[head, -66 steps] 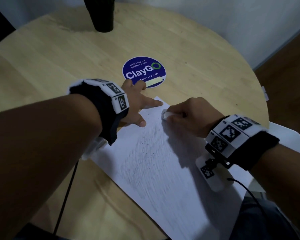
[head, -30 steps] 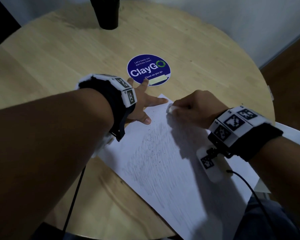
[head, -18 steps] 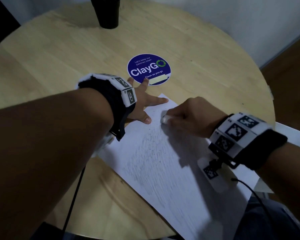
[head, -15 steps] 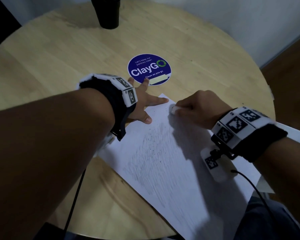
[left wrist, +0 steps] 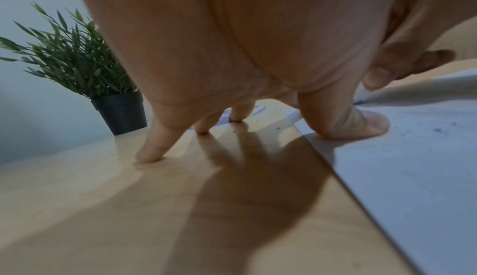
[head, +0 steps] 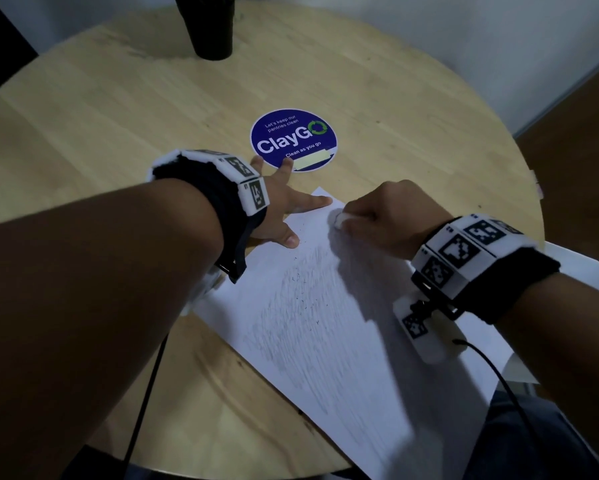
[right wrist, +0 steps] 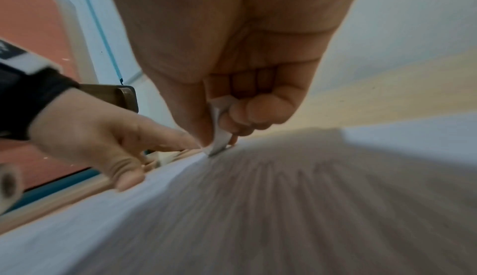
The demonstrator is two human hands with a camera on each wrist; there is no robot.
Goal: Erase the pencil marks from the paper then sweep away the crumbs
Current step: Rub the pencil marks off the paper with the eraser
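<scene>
- My right hand [head: 391, 220] pinches a small white eraser [head: 339, 220] between thumb and curled fingers, its tip pressed onto the paper [head: 325, 327] near the far corner — gripped low so I can bear down on it.
- My left hand [head: 280, 209] lies just beside it, fingers spread and straight; the thumb [left wrist: 356, 122] and forefinger press on the sheet's far edge while the other fingertips [left wrist: 152, 153] brace on the wooden table [head: 118, 109]. I judge that this keeps the sheet from sliding or creasing under the rubbing.
- The pencil marks [head: 301, 306] run as grey shading from under my right hand back toward my body, most of them not yet erased.
- Dark crumbs [head: 305, 299] lie scattered over the shading between my hands — the sweep has to wait.
- A round blue sticker [head: 292, 140] sits just beyond my left fingertips, and a potted plant [left wrist: 77, 71] well beyond it.
</scene>
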